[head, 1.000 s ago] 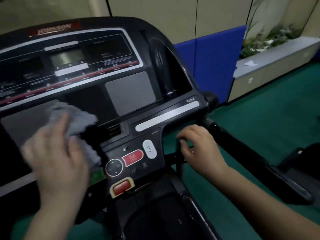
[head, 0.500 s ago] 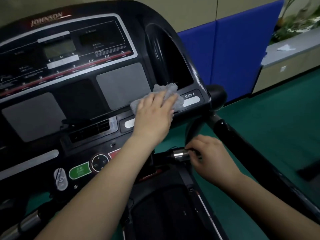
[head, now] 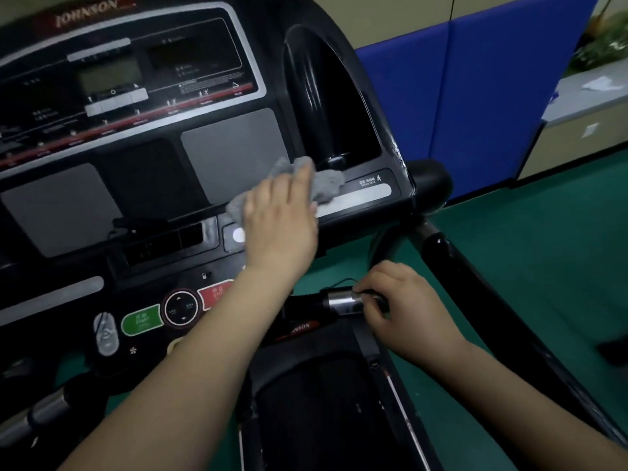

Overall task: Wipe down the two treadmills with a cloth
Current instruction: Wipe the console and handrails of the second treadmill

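Head view: treadmill console (head: 142, 185) fills left. Left hand (head: 282, 219), fingers straight and together, presses grey cloth (head: 323, 185) flat on console's right lower edge. Right hand (head: 404, 311) curled around metal grip sensor (head: 343, 300) on handlebar.

Indoor exercise room or gym. A treadmill console (head: 142, 137) with display panels, a green start button (head: 141, 320) and a red stop button (head: 217, 294) fills the area left of the fingers (head: 299, 185), its black side handrail (head: 492, 300) running to their right. Beyond the fingers, green sports flooring (head: 543, 239) meets blue wall padding (head: 475, 96) and a low planter ledge (head: 584, 107).
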### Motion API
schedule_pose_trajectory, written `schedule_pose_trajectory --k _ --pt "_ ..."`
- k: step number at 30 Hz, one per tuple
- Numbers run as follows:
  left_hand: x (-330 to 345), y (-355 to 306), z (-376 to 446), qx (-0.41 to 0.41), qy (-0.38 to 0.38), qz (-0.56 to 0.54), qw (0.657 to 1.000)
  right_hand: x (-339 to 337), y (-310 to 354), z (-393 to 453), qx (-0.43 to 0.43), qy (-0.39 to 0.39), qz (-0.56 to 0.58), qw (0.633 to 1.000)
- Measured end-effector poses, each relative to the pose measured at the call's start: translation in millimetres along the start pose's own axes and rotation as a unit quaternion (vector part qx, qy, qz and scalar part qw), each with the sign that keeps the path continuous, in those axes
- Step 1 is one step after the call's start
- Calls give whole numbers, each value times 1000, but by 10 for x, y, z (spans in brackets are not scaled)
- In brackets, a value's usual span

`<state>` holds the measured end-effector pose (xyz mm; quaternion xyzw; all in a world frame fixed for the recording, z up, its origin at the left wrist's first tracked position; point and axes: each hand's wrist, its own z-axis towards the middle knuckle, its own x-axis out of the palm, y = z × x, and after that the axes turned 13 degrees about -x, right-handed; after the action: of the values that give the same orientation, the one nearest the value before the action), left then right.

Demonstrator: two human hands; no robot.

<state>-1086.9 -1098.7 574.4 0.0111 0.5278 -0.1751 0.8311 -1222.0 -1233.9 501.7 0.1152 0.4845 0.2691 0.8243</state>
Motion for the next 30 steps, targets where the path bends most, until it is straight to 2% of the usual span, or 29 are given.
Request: schedule_pose_trajectory --k 3,6,8,9,10,13,14,16,19,22,24,28,30 --pt "-35 -16 46 6 35 -66 997 -63 5 200 31 -94 24 995" --pt "-201 129 120 17 137 -195 971 -155 111 592 31 -180 34 983" --pt "-379 221 171 -5 189 -322 928 -188 241 898 16 -187 35 982" --pt "-458 281 181 -21 185 -365 912 -172 313 1041 3 -181 32 983" --pt "-516 360 186 -34 157 -379 911 -127 385 1167 -8 -166 27 986" --pt "-543 662 173 -34 18 -257 966 124 552 1389 -3 -74 -38 997" --pt "-503 753 170 -31 3 -210 977 223 566 1406 -3 -48 -84 995" --pt "-391 869 158 -22 24 -135 990 335 502 1390 -17 -35 -154 987" --pt "-245 889 73 16 30 -37 999 216 181 1338 -6 -66 -170 983" --pt "-183 861 39 10 -1 -24 1000 -38 -142 1332 49 -98 -158 981" --pt "-166 825 48 -6 -12 -25 1000 -33 -119 1377 62 -107 -145 982" --pt "-153 713 51 -21 -14 5 1000 212 158 1390 -54 -53 -142 987" --pt "-139 700 39 -22 -20 18 999 142 82 1366 -93 -31 -137 986"
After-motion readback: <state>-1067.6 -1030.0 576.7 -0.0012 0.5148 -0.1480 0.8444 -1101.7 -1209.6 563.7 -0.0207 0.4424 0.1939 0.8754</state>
